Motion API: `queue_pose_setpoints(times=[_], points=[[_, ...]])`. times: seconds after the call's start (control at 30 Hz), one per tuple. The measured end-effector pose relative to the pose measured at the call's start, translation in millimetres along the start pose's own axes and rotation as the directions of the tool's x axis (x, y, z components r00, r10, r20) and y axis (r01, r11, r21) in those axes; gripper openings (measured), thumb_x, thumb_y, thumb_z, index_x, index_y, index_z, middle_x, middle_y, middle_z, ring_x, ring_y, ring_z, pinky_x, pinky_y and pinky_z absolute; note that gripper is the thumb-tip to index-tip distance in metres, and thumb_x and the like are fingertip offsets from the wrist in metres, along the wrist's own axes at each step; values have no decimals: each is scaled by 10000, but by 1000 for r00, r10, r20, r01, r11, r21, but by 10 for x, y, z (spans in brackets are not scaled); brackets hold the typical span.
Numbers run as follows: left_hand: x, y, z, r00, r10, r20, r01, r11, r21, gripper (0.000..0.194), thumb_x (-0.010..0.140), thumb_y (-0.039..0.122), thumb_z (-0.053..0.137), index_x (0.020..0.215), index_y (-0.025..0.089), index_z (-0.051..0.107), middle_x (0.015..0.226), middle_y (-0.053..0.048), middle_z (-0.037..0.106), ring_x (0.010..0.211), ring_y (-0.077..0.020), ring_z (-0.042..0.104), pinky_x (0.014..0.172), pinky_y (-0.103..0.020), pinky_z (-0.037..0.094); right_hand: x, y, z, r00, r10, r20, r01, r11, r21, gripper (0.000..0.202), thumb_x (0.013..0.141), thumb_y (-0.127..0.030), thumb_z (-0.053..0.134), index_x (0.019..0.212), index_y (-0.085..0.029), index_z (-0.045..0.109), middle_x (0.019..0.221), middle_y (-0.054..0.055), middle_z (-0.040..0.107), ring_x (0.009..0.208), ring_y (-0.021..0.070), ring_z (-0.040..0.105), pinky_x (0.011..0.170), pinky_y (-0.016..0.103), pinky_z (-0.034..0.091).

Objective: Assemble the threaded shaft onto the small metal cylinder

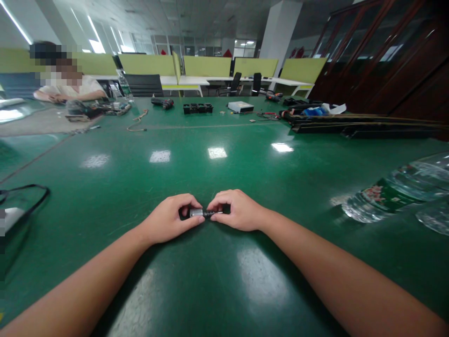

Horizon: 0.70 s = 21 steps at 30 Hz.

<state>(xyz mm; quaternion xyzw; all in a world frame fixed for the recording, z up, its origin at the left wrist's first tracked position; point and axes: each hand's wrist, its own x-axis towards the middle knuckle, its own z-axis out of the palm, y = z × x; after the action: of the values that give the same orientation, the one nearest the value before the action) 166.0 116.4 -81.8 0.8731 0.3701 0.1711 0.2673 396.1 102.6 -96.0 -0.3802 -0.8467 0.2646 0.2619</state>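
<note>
Just above the green tabletop, a small silver cylinder lies level between my two hands. A dark ribbed shaft extends from its right end, with a thin bright tip. My left hand pinches the cylinder between thumb and fingers. My right hand closes thumb and fingertips around the shaft's right end, partly covering it. The part's exact kind is too small to make out.
Large clear water bottles lie at the right. Black rails, a power drill, a black holder and a white box line the far side. A person sits far left. A black cable curves at the left edge.
</note>
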Motion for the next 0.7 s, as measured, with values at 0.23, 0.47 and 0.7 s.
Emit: queue_pose_setpoints(times=[0.23, 0.47, 0.7], points=[[4, -13, 8, 1000, -27, 15, 26, 999, 43, 259, 794, 404, 681, 932, 185, 667, 784, -4, 618, 685, -144, 533, 619, -239, 403, -2, 6, 8, 999, -43, 7, 43, 997, -60, 154, 762, -156, 697, 913, -173, 722, 784, 11, 652, 714, 122, 580, 689, 236, 432], [4, -30, 29, 999, -48, -6, 48, 998, 46, 273, 745, 393, 722, 905, 181, 660, 740, 7, 594, 656, -137, 524, 599, -227, 406, 7, -11, 7, 997, -71, 20, 72, 993, -93, 149, 807, -181, 684, 950, -181, 727, 808, 26, 676, 752, 141, 591, 733, 267, 433], [3, -38, 28, 998, -54, 7, 54, 997, 52, 271, 747, 390, 719, 908, 182, 656, 746, 5, 595, 667, -143, 529, 609, -234, 406, 0, 18, 19, 992, -129, 12, 130, 987, -99, 177, 802, -197, 693, 977, -185, 721, 909, 42, 696, 856, 164, 616, 799, 287, 443]])
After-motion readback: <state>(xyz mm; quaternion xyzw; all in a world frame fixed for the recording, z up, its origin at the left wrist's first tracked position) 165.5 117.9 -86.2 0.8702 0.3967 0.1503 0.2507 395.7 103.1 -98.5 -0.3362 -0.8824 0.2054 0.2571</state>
